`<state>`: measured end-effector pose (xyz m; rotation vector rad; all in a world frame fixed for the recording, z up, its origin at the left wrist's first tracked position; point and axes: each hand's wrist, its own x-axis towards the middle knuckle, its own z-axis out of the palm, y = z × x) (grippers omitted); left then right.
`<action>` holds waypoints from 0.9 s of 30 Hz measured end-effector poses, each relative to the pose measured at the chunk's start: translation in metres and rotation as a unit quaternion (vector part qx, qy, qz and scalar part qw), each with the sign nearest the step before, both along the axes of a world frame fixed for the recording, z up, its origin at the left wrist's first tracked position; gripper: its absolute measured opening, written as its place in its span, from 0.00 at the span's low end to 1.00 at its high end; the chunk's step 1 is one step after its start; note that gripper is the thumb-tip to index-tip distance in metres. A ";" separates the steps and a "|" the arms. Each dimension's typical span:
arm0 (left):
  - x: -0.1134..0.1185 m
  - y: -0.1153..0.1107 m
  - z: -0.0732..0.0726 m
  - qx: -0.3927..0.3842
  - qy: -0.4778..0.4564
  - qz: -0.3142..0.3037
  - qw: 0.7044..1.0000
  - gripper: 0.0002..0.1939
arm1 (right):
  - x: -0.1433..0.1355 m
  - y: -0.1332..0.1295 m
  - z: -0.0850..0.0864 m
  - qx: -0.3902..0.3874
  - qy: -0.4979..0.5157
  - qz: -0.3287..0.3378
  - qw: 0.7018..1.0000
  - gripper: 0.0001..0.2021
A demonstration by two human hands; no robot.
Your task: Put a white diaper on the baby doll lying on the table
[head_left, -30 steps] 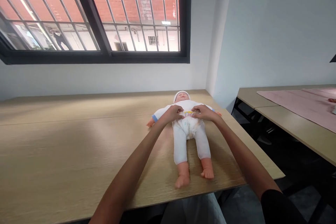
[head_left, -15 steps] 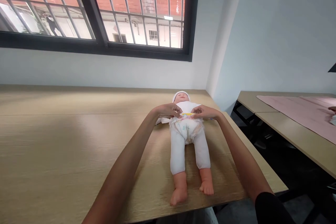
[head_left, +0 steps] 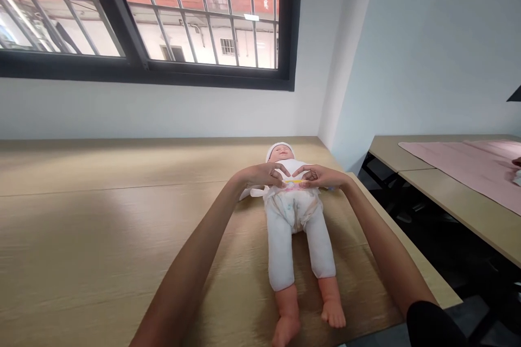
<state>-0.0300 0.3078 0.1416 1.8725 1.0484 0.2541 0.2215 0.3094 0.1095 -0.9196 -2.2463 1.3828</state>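
A baby doll (head_left: pixel 280 252) in a white cap lies on its back on the wooden table (head_left: pixel 101 260), feet toward me. Around its hips is a white diaper (head_left: pixel 295 209) with a yellow strip along the front waistband. My left hand (head_left: pixel 266 174) pinches the waistband at its left end, thumb below the strip. At the other end, my right hand (head_left: pixel 319 175) pinches the band in the same way. Both index fingers arch up over the doll's belly. A white diaper tab (head_left: pixel 257 192) sticks out past my left hand, flat near the table.
A second table (head_left: pixel 464 217) with a pink cloth (head_left: pixel 468 168) stands to the right across a dark gap. Part of another person's hand (head_left: pixel 516 161) shows at the far right edge. A barred window (head_left: pixel 195 16) is in the wall behind.
The view has shifted slightly, so the doll sits a little lower and farther right. My index fingers have lifted and straightened toward each other; both hands stay at the waistband.
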 end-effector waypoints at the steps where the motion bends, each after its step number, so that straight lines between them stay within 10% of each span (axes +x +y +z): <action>1: -0.001 -0.002 0.002 0.016 0.008 0.006 1.000 0.22 | 0.001 -0.001 0.001 0.007 0.001 -0.017 1.000 0.27; 10: -0.008 -0.015 0.018 0.068 0.136 0.019 0.988 0.19 | 0.025 -0.001 0.007 0.082 -0.103 -0.109 0.985 0.20; 27: -0.014 0.004 -0.020 -0.088 -0.096 0.017 0.991 0.21 | 0.023 0.006 -0.010 -0.015 -0.024 -0.059 0.998 0.25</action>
